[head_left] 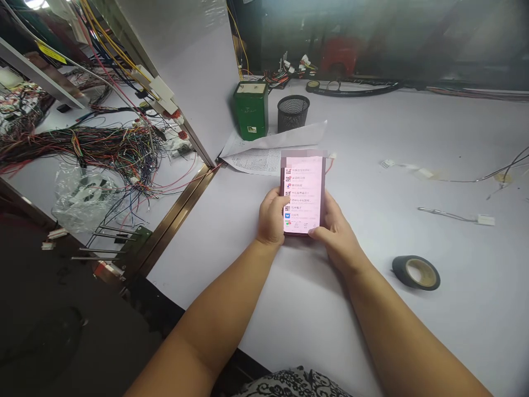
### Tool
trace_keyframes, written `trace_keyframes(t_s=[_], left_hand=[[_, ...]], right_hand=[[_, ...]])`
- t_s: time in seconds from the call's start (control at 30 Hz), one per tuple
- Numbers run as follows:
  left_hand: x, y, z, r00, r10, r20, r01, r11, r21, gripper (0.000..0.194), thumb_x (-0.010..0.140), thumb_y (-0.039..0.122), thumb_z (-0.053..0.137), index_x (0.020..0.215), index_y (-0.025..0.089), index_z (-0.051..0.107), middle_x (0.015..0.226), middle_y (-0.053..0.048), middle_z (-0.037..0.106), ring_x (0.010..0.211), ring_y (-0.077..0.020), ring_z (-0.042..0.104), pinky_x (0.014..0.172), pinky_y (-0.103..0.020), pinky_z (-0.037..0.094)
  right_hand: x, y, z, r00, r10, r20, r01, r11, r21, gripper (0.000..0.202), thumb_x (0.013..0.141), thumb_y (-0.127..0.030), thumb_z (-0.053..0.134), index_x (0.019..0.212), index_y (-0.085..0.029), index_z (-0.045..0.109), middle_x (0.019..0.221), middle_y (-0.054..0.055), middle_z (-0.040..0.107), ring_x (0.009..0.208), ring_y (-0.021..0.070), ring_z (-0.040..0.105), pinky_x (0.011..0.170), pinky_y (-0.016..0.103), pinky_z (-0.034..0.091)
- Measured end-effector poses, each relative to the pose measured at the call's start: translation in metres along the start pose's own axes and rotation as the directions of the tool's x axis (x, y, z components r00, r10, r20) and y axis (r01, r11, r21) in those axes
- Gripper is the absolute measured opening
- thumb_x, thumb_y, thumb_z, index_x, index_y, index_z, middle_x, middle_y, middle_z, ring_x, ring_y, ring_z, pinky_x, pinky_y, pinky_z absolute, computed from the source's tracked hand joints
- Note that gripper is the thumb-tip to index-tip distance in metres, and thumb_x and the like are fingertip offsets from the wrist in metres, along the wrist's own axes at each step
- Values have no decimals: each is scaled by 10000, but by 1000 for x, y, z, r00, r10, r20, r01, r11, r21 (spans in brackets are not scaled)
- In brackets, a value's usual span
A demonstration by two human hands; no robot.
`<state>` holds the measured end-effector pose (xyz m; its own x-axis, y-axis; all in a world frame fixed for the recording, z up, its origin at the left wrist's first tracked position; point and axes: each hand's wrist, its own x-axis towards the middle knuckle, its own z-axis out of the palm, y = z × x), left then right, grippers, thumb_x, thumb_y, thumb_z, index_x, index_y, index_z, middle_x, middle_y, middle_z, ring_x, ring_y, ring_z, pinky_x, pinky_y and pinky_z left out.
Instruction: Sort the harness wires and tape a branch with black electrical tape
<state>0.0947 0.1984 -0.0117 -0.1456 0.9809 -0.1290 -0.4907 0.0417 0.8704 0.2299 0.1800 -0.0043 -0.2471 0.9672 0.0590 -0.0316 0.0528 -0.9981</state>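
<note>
Phone between both hands

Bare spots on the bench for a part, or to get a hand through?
Bare: between left hand and metal edge; between right hand and tape; between back hose and white connectors. Narrower: between the forearms, below phone.
Crowded: behind phone, with paper, green box, mesh cup; far left, wires.

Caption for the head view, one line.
Both hands hold a lit smartphone above a white worktable, black tape roll at right.
</note>
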Motion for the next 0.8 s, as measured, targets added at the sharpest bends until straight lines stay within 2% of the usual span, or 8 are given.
trace_keyframes(t_s=[0.27,0.43,0.53,0.67,0.8], left_hand=[[-2,1,5,1000,-10,-3,10,999,-33,220,798,370,626,879,166,626,755,-36,661,719,-183,637,654,-285,487],[0,-2,2,1000,-20,-8,20,1000,-6,178,754,233,575,908,166,634,779,-36,676,690,-181,637,621,-277,479],[0,-2,1,1000,-28,-1,28,999,-22,232,688,167,527,894,165,633,768,-24,677,671,-179,633,629,-285,477],[-1,1,2,999,-21,29,22,999,-41,275,653,149,523,907,166,626,778,-19,682,713,-194,644,663,-301,488],[-3,3,3,999,-10,40,11,999,-38,224,720,226,555,918,151,627,765,-34,674,709,-193,640,633,-285,482]], right_hand=[[0,2,0,1000,-10,-8,10,1000,7,824,706,-170,613,1452,-327,300,1437,-33,427,1335,264,370,1089,440,362],[0,3,0,1000,0,-5,0,1000,2,836,707,-163,605,1459,-339,284,1430,-31,432,1319,272,389,1074,447,376],[0,3,-1,1000,0,0,0,1000,-11,850,709,-163,595,1467,-343,255,1440,-31,419,1332,280,368,1079,464,364],[1,3,-2,1000,-6,11,6,1000,-25,847,711,-160,584,1468,-339,249,1452,-26,399,1339,286,356,1086,479,349],[1,4,-2,1000,-11,15,11,1000,-23,839,714,-169,588,1464,-346,254,1447,-26,402,1337,287,357,1091,484,340]])
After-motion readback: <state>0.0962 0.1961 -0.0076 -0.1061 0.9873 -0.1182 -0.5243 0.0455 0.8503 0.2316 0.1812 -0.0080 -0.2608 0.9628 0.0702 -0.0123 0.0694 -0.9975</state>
